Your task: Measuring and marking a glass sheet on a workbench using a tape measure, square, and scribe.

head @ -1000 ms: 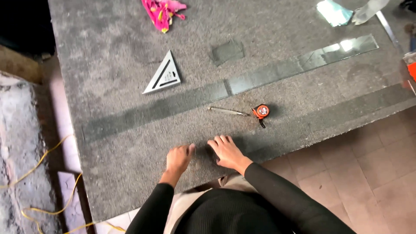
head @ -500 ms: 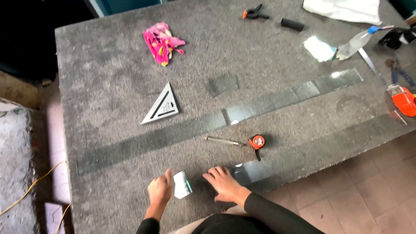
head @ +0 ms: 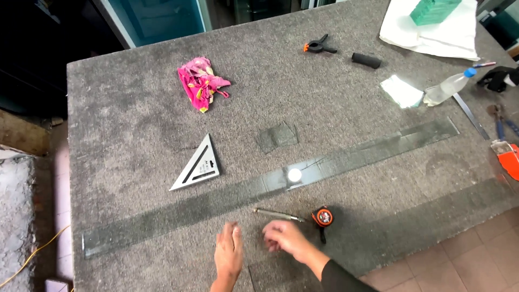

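Here, hands [head: 230, 254] near tape measure [head: 323, 217], glass strip [head: 259, 189]

Even, soft daylight covers my grey carpeted table [head: 135, 124], with hardly any hard shadows on it. One round white glare spot burns on the long glass strip [head: 294, 174] near the centre. At 2 o'clock the white cloth [head: 432, 32] and a small glass pane [head: 401, 90] look washed out. The room at 10 to 11 o'clock falls into near black. My right hand [head: 286, 239] is smeared with motion blur, my left hand [head: 229, 254] slightly soft. The table edges bow outward toward the corners.
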